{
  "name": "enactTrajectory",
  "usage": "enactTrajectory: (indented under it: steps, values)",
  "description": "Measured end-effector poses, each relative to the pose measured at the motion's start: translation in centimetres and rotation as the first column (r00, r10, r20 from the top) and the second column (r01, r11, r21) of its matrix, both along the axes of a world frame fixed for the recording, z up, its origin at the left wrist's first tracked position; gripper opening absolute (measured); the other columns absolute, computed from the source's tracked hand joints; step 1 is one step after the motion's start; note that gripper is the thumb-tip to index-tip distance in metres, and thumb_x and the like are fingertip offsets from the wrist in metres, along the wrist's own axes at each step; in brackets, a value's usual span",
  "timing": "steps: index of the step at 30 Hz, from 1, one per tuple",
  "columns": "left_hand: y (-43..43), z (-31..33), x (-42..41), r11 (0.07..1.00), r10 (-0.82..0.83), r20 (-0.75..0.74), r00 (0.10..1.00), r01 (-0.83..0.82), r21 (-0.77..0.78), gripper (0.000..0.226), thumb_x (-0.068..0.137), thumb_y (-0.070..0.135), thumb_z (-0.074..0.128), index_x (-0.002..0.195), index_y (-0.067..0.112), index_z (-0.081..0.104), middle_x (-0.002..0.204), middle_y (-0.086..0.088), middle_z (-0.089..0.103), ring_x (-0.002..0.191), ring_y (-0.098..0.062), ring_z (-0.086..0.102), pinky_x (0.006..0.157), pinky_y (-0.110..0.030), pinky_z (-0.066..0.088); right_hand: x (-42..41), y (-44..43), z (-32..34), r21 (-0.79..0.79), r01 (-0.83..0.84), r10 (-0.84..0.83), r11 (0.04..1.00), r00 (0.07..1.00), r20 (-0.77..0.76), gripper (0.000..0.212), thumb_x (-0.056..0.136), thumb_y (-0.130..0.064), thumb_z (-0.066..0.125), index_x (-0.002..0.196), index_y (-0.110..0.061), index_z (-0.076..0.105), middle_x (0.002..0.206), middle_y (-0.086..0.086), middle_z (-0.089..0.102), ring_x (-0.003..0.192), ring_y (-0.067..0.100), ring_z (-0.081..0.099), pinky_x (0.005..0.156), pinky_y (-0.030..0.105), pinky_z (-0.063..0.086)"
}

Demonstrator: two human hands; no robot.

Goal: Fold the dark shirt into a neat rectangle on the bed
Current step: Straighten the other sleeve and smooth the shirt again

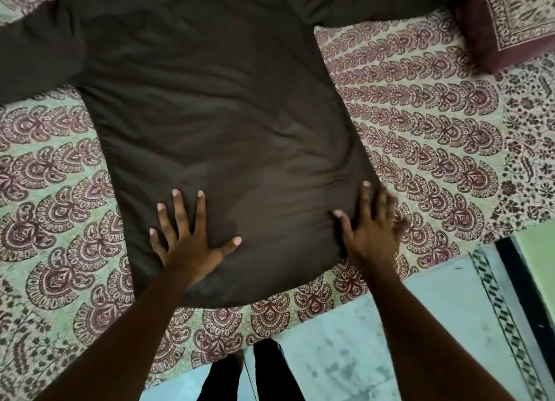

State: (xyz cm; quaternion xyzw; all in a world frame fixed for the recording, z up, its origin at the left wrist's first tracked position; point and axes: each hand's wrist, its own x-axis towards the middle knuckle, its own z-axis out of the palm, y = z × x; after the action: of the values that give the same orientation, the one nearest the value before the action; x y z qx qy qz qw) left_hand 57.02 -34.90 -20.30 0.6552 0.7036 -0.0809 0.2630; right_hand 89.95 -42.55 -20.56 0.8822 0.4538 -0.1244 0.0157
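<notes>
Two hands we press flat on the dark shirt, fingers spread: left hand near its hem, right hand at its right edge.

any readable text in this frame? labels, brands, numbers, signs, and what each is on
None: no readable text anywhere in the head view.
dark shirt: plain fabric, no logo, print or tag showing.
bedsheet: paisley print only, no letters.
cushion: floral block print only, no letters.
floor: tiles with a patterned border strip, no writing.
</notes>
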Motion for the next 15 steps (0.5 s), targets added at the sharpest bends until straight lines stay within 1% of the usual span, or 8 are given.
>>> enactTrajectory:
  steps: [1,2,5,6,9,11,13,15]
  values:
    - [-0.1,0.0,0.0,1.000,-0.003,-0.006,1.000,0.003,0.003,0.122,0.051,0.103,0.030,0.152,0.053,-0.016,0.162,0.010,-0.034,0.153,-0.030,-0.022,0.120,-0.064,0.001,-0.6,0.3,0.1,0.016,0.149,-0.149,0.989,0.989,-0.016,0.093,0.087,-0.088,0.011,0.163,-0.035,0.003,0.171,0.016,-0.003,0.157,0.041,-0.004,0.121,0.069,0.004]
    - [-0.1,0.0,0.0,1.000,-0.004,-0.009,1.000,0.004,0.005,0.122,0.052,0.103,0.030,0.153,0.053,-0.015,0.163,0.010,-0.033,0.153,-0.030,-0.021,0.120,-0.064,0.002,-1.3,0.7,0.5,0.027,0.143,-0.142,0.989,0.990,-0.015,0.096,0.087,-0.089,0.012,0.164,-0.031,0.005,0.170,0.020,-0.003,0.156,0.045,-0.005,0.121,0.068,0.001]
    - [-0.4,0.1,0.0,0.999,-0.021,0.000,1.000,0.021,0.044,0.118,0.057,0.101,0.033,0.155,0.051,-0.010,0.166,0.007,-0.026,0.155,-0.031,-0.015,0.119,-0.065,0.005,-2.5,0.9,0.6,0.012,-0.420,0.419,0.908,0.907,0.044,0.086,0.090,-0.085,0.025,0.162,-0.040,0.012,0.172,0.004,0.002,0.159,0.031,0.004,0.123,0.063,0.002]
    - [-0.7,0.1,0.0,0.997,-0.027,0.009,1.000,0.026,0.079,0.115,0.061,0.099,0.034,0.156,0.049,-0.008,0.167,0.006,-0.022,0.155,-0.032,-0.012,0.119,-0.065,0.007,-2.5,0.6,0.6,0.009,-0.471,0.470,0.882,0.881,0.054,0.084,0.090,-0.085,0.025,0.161,-0.043,0.012,0.172,-0.001,0.003,0.159,0.026,0.007,0.123,0.063,0.002]
    - [-3.1,0.1,-0.5,0.980,-0.046,-0.001,0.999,0.045,0.195,0.102,0.076,0.087,0.036,0.160,0.041,0.000,0.170,-0.001,-0.011,0.156,-0.034,-0.003,0.118,-0.066,0.015,-1.8,-1.0,-0.1,-0.018,-0.007,0.007,1.000,1.000,0.015,0.088,0.089,-0.087,0.016,0.162,-0.040,0.001,0.173,0.002,-0.002,0.159,0.032,0.000,0.121,0.068,-0.001]
    - [-5.3,0.1,-0.7,0.976,-0.027,-0.015,1.000,0.030,0.214,0.098,0.081,0.080,0.038,0.161,0.035,0.004,0.170,-0.004,-0.007,0.156,-0.035,-0.001,0.119,-0.065,0.017,-1.9,-1.0,0.4,-0.021,0.218,-0.218,0.976,0.976,-0.009,0.095,0.087,-0.089,0.013,0.163,-0.034,0.000,0.171,0.014,-0.004,0.156,0.044,-0.004,0.119,0.071,0.001]
    - [-7.1,0.2,-0.8,0.981,0.005,-0.012,1.000,-0.002,0.196,0.099,0.082,0.078,0.039,0.162,0.032,0.005,0.170,-0.006,-0.008,0.156,-0.036,-0.001,0.120,-0.064,0.016,-2.2,0.1,1.1,0.040,0.114,-0.115,0.993,0.993,0.015,0.095,0.089,-0.087,0.023,0.163,-0.032,0.004,0.170,0.019,-0.004,0.155,0.045,-0.006,0.120,0.070,0.000]
    - [-8.2,0.1,-0.8,0.982,0.037,-0.012,0.999,-0.034,0.184,0.100,0.081,0.079,0.038,0.162,0.030,0.003,0.170,-0.009,-0.010,0.156,-0.038,-0.002,0.120,-0.063,0.015,-2.8,2.5,1.4,0.105,-0.168,0.168,0.980,0.986,0.011,0.087,0.092,-0.082,0.033,0.163,-0.038,0.007,0.171,0.012,-0.006,0.157,0.039,-0.007,0.121,0.064,0.001]
